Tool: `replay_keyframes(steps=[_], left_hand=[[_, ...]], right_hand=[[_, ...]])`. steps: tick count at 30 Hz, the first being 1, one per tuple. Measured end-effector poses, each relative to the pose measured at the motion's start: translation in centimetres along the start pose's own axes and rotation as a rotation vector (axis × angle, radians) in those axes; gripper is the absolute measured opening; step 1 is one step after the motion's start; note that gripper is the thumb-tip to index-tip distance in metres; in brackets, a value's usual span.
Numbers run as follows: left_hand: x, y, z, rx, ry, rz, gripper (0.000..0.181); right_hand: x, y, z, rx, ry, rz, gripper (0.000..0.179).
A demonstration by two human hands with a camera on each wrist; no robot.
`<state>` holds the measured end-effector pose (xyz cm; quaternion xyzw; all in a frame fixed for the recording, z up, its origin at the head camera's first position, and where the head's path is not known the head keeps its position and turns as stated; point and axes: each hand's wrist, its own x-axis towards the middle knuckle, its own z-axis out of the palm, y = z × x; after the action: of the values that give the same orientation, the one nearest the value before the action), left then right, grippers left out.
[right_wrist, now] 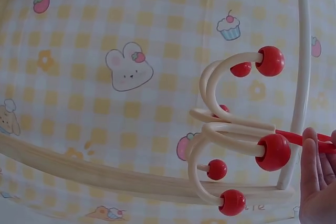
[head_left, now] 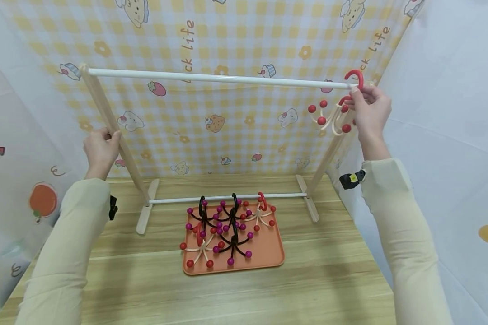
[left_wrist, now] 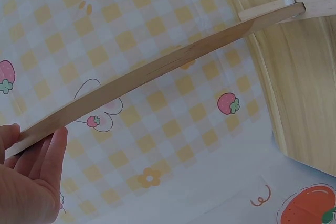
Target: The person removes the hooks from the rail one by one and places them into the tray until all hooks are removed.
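My right hand [head_left: 370, 110] pinches the red hook [head_left: 354, 71] of a cream multi-arm hanger with red ball tips, up at the right end of the white rail [head_left: 211, 78]. The hook's curve rises over the rail, while the cream arms [right_wrist: 239, 126] hang below it, spread out in the right wrist view. On the other side, my left hand [head_left: 101, 151] grips the left wooden post [head_left: 105, 104] of the rack, thumb on one side and fingers on the other, as the left wrist view [left_wrist: 39, 174] also shows.
An orange tray [head_left: 264, 261] on the wooden table [head_left: 309, 289] carries several more hangers: black ones [head_left: 233, 242] with purple balls and cream ones [head_left: 203, 247] with red balls. Behind it runs the rack's lower white bar [head_left: 175, 200]. A checked cloth [head_left: 211, 149] hangs at the back.
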<state>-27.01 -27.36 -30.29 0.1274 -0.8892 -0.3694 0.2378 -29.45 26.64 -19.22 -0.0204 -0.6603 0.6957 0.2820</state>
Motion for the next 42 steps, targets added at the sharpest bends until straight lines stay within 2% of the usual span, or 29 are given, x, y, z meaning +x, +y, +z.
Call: replay_keyframes(steps=[6, 14, 27, 35, 42], left_hand=[[0.0, 0.0, -0.1, 0.008, 0.006, 0.007, 0.039], [0.0, 0.0, -0.1, 0.023, 0.003, 0.007, 0.040], [0.1, -0.2, -0.1, 0.004, -0.003, 0.013, 0.039], [0.2, -0.2, 0.0, 0.005, -0.008, 0.010, 0.039], [0.0, -0.1, 0.0, 0.018, 0.003, 0.010, 0.039]], right_hand=[[-1.0, -0.1, -0.3, 0.007, -0.045, -0.037, 0.023], [-2.6, 0.5, -0.9, 0.039, -0.078, -0.026, 0.026], [-5.0, 2.9, -1.1, 0.040, -0.160, -0.077, 0.015], [-6.6, 4.6, -0.9, 0.002, -0.196, -0.057, 0.015], [-7.9, 6.1, -0.8, 0.015, -0.240, -0.033, 0.015]])
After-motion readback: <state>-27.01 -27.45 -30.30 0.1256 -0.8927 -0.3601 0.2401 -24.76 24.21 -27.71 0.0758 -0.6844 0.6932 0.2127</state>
